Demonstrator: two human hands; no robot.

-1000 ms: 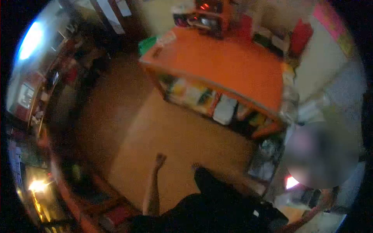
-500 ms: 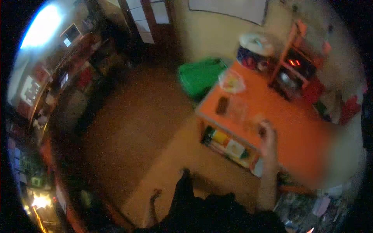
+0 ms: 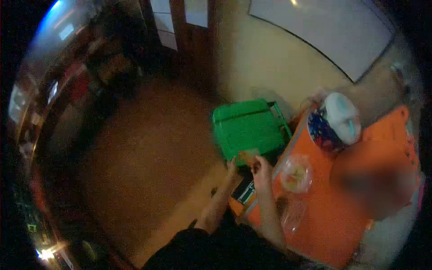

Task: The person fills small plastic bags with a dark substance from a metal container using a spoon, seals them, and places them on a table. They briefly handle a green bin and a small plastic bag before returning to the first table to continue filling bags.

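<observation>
Both hands are raised together in front of a large green container (image 3: 247, 128) with a bar along its right side. Between them is a small orange-brown, partly see-through thing (image 3: 245, 156), too blurred to name. My right hand (image 3: 261, 170) pinches its right end with bent fingers. Close to its left end is my left hand (image 3: 231, 168); blur hides whether its fingers close on it. To the right, a clear plastic bag (image 3: 296, 174) with something yellowish inside lies on the orange table (image 3: 326, 216).
A dark patterned tub (image 3: 325, 128) with a white lid-like top (image 3: 343, 117) stands at the table's far end. Nearer me lies clear plastic packaging (image 3: 294, 216). A whiteboard (image 3: 324, 31) hangs on the wall. Brown floor (image 3: 148, 166) stretches to the left.
My view has turned right toward the green container. My right hand has moved from above the table to in front of the container, and my left hand has risen beside it.
</observation>
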